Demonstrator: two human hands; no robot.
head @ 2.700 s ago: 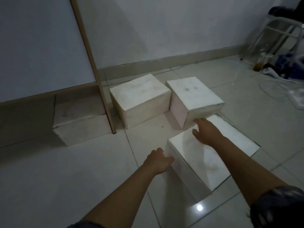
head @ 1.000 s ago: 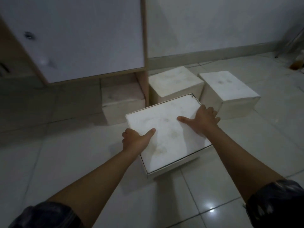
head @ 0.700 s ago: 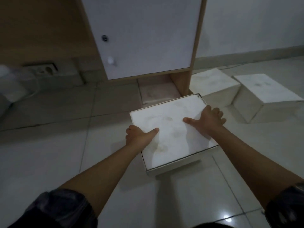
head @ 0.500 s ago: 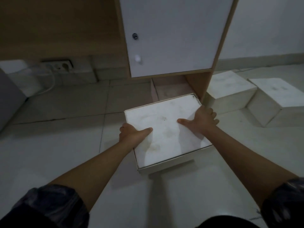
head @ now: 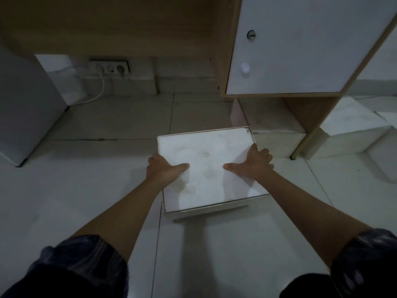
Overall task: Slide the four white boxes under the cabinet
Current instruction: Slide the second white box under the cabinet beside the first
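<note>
Head view, looking down at a tiled floor (head: 90, 190). A white box (head: 206, 168) lies on the floor just in front of the cabinet (head: 300, 50), its far right corner close to a second white box (head: 272, 127) that already sits beneath the cabinet's white door. The left hand (head: 163, 168) clasps the near box at its left edge, thumb laid across the top face and fingers wrapped over the side. The right hand (head: 255, 162) grips the right edge likewise, thumb pointing inward on the top. Whether the box rests fully on the floor or is slightly raised cannot be told in the dim light. A third white box (head: 352, 130) stands to the right of the cabinet's wooden leg, and the corner of a fourth box (head: 388, 117) shows at the frame edge. A wall socket (head: 109, 66) with a white cable plugged in is set low on the wall at left.
</note>
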